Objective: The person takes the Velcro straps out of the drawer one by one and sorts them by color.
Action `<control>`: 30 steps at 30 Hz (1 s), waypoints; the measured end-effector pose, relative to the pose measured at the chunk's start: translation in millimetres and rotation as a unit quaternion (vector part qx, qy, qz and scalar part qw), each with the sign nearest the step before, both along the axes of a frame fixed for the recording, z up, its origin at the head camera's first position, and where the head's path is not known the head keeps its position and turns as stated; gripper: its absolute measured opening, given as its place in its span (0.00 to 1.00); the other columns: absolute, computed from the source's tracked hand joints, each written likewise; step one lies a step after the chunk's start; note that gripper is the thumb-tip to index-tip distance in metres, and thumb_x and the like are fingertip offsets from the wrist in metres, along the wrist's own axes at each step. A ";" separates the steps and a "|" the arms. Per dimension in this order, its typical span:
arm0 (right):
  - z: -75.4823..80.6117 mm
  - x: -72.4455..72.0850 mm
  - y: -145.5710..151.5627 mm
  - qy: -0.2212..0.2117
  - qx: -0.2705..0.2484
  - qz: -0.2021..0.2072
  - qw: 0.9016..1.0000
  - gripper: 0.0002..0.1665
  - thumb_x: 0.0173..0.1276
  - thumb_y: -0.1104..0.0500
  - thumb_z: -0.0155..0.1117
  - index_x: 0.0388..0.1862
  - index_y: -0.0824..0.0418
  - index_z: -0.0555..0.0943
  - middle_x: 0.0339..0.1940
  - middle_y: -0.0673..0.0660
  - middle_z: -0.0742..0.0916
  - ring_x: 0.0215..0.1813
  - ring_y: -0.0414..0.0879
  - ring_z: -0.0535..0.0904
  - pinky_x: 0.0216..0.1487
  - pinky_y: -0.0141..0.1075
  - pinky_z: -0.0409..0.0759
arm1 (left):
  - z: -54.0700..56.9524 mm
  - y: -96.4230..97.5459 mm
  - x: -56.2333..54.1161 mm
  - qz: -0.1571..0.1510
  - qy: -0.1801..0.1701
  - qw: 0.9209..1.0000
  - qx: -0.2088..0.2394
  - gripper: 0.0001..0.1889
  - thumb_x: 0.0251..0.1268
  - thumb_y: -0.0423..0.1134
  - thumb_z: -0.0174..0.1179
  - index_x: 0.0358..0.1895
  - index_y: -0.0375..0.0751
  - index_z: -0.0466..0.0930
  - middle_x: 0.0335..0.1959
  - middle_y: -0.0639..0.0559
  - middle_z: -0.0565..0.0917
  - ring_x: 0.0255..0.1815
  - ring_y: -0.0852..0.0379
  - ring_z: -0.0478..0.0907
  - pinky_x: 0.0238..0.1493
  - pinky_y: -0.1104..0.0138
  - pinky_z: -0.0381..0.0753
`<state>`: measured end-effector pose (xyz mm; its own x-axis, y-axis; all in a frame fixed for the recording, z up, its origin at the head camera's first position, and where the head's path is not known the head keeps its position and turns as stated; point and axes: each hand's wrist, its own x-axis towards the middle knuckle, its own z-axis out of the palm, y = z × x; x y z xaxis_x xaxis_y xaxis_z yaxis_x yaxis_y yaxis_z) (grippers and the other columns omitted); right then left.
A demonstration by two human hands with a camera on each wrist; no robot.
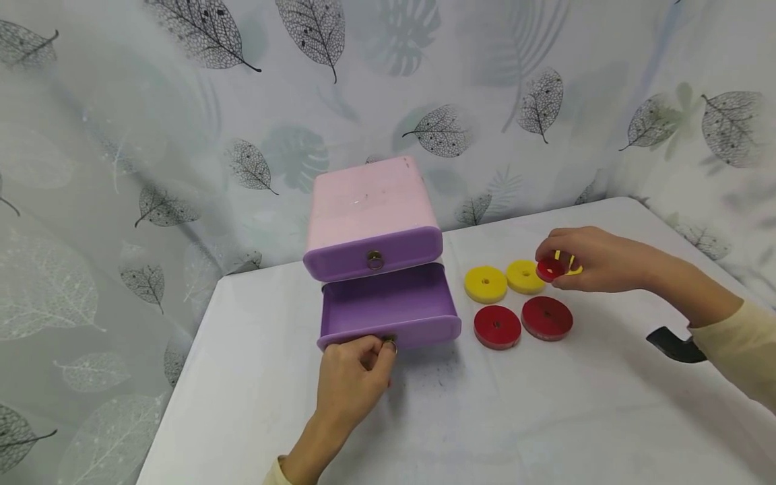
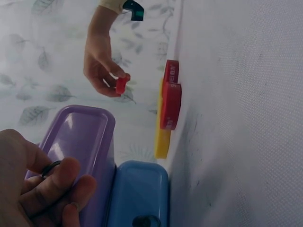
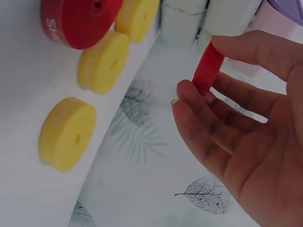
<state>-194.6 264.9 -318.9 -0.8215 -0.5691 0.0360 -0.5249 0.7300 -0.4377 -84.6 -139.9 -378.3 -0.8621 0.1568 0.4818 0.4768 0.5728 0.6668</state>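
Note:
My left hand (image 1: 351, 380) pinches the ring pull (image 1: 390, 345) on the front of a purple drawer (image 1: 424, 331). The drawer stands pulled out, and its visible inside is bare. It belongs to a small cabinet (image 1: 370, 195) with a pink top. Off to the right, my right hand (image 1: 600, 259) holds a small red roll of tape (image 3: 208, 68) between thumb and fingers, raised above the table. Below and left of that hand lie two larger red rolls (image 1: 497, 327) and several yellow rolls (image 3: 67, 135); the hand partly hides one yellow roll in the head view.
Above the pulled-out drawer is a closed purple drawer (image 1: 403, 250) with its own ring. A blue drawer (image 2: 139, 191) sits underneath, seen in the left wrist view. The white-covered table (image 1: 545, 417) meets a leaf-patterned curtain (image 1: 364, 101) behind and at the sides.

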 end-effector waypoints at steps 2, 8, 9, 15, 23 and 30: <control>-3.0 -0.1 1.7 -0.005 0.002 -0.006 1.000 0.23 0.56 0.65 0.81 0.51 0.60 0.84 0.44 0.48 0.84 0.43 0.42 0.83 0.42 0.39 0.86 | -0.1 0.0 0.1 0.001 0.000 1.000 0.001 0.16 0.61 0.29 0.65 0.18 0.51 0.79 0.10 0.73 0.74 0.09 0.74 0.71 0.09 0.73 0.64; -11.5 0.5 10.3 -0.015 0.003 -0.024 1.000 0.24 0.56 0.65 0.82 0.52 0.62 0.84 0.44 0.49 0.85 0.42 0.43 0.83 0.39 0.36 0.85 | -0.5 -0.3 0.3 0.003 0.002 1.000 0.001 0.16 0.61 0.29 0.65 0.18 0.51 0.79 0.10 0.73 0.74 0.09 0.74 0.71 0.09 0.73 0.64; -12.8 0.9 12.1 -0.015 0.003 -0.027 1.000 0.24 0.56 0.66 0.82 0.52 0.62 0.84 0.44 0.50 0.85 0.42 0.43 0.83 0.39 0.35 0.85 | -0.7 -0.4 0.2 0.002 0.002 1.000 0.001 0.16 0.61 0.29 0.65 0.18 0.51 0.80 0.10 0.73 0.74 0.09 0.74 0.71 0.09 0.73 0.64; -20.6 2.2 20.4 -0.029 0.020 -0.046 0.998 0.25 0.55 0.65 0.82 0.51 0.64 0.82 0.43 0.50 0.85 0.40 0.44 0.81 0.37 0.35 0.84 | -2.0 -0.9 -0.2 -0.002 0.001 1.000 0.002 0.14 0.61 0.29 0.65 0.18 0.47 0.81 0.10 0.73 0.74 0.09 0.74 0.71 0.09 0.72 0.64; -34.2 0.5 33.0 -0.049 0.059 -0.053 0.996 0.27 0.52 0.62 0.84 0.50 0.67 0.82 0.39 0.48 0.84 0.38 0.44 0.78 0.36 0.36 0.83 | -1.9 0.1 0.4 0.003 -0.006 1.000 0.002 0.17 0.61 0.29 0.65 0.18 0.53 0.79 0.10 0.73 0.74 0.09 0.74 0.72 0.09 0.72 0.66; -43.8 0.1 37.8 -0.072 0.062 -0.048 0.994 0.24 0.52 0.63 0.83 0.46 0.63 0.81 0.36 0.47 0.83 0.38 0.45 0.77 0.35 0.36 0.82 | -1.8 0.1 0.6 0.003 -0.004 1.000 0.001 0.16 0.61 0.29 0.65 0.18 0.52 0.79 0.10 0.74 0.74 0.09 0.74 0.71 0.09 0.72 0.65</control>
